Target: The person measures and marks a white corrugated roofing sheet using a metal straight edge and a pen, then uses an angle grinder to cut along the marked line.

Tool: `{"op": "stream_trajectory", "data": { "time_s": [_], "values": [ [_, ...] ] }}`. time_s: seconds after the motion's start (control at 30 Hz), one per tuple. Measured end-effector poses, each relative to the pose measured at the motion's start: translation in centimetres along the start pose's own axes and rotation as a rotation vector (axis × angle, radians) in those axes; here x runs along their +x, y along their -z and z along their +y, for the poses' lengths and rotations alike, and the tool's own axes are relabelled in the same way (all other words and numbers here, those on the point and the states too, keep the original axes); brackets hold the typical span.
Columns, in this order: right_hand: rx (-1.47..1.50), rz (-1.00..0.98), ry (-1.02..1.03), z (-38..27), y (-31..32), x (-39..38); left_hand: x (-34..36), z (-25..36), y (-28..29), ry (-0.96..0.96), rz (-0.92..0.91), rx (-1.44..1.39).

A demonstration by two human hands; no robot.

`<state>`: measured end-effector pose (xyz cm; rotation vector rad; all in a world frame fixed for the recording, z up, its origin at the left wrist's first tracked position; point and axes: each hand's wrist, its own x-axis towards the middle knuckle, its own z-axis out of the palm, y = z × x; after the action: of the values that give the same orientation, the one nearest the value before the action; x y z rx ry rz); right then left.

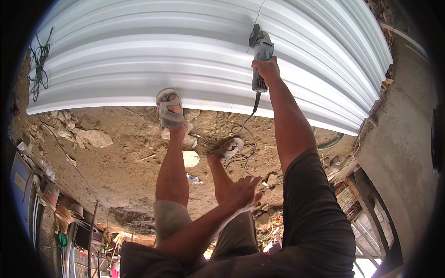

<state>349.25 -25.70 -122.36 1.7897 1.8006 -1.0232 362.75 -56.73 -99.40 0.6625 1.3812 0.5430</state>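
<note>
My right hand (268,68) is wrapped round the body of an angle grinder (263,50), which lies over the white ribbed metal sheet (139,60). The grinder's disc and guard point to the far side, close to a thin dark line running across the sheet. From its rear end a dark power cord (256,103) drops over the sheet's near edge and coils on the ground. My left hand (243,193) is held across in front of my right leg, fingers loosely apart, with nothing seen in it. My left sandalled foot (169,107) presses on the sheet's near edge.
My right foot (228,149) stands on the dirt beside the cord's loops. Stones (95,138) and litter lie about. A bundle of dark cable (40,65) rests on the sheet's left end. Concrete (398,120) runs along the right; stacked scrap (62,215) stands lower left.
</note>
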Motion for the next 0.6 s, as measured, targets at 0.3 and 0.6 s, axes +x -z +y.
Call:
{"op": "stream_trajectory", "data": {
  "time_s": [0.3, 0.6],
  "values": [
    [0.012, 0.029, 0.042, 0.2, -0.2, 0.0, 0.0, -0.1, -0.1, -0.016, 0.011, -0.014],
    [0.038, 0.017, 0.029, 0.5, -0.2, -0.2, 0.0, 0.2, 0.8, 0.029, -0.064, -0.040]
  ]
}}
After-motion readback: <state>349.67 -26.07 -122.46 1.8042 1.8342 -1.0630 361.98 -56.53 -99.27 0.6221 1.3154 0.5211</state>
